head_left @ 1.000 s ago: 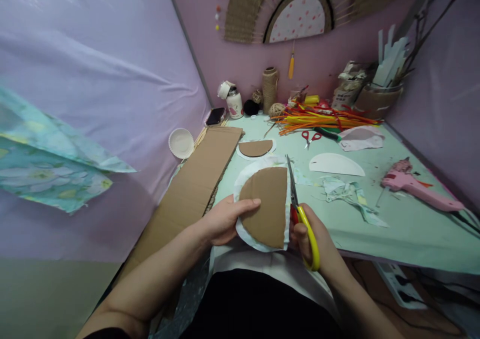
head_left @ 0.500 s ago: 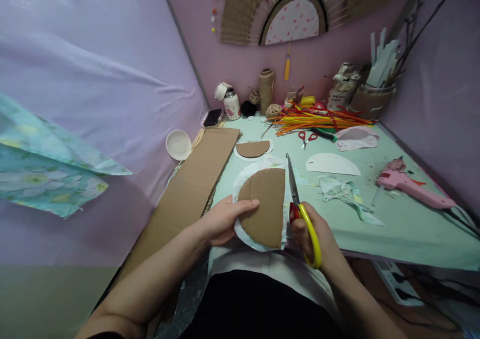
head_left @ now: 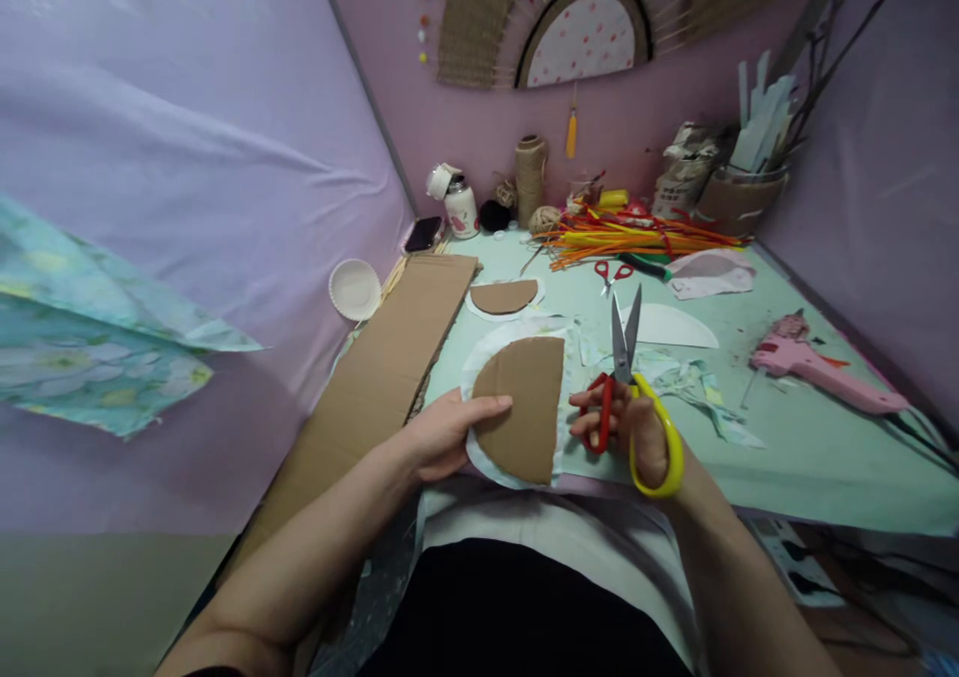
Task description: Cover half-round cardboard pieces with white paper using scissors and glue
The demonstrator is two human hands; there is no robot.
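"What do you have at the near edge of the desk (head_left: 824, 462)?"

"The cardboard half-disc (head_left: 520, 412), toward the left corner, a pale cloth (head_left: 539, 328) margin showing round it. My left hand (head_left: 444, 437) grips its curved side, thumb flat on top; the fingers beneath are hidden."

"Which way does it point?"

"Its straight side, the long axis, runs away from me toward the far edge; the curve bulges left. Just right of it, my right hand (head_left: 644, 429) holds the scissors (head_left: 622, 365), fingers through the red loop, thumb in the yellow, tips aimed at the far edge too."

"Anything different from half a second ago?"

"The blades, nearly together alongside that straight side in the earlier view, now spread in a V, and my right hand is farther right. My left keeps its hold."

"And beyond?"

"On the green top, cloth scraps (head_left: 700, 387) lie right of the scissors, a pink glue gun (head_left: 824, 372) toward the right edge. A long cardboard sheet (head_left: 390, 357) follows the left edge. Farther off sits a smaller half-disc (head_left: 503, 297), then orange strips (head_left: 636, 240) near the far edge; behind, a pink wall (head_left: 479, 128) bears a woven hanging (head_left: 584, 43)."
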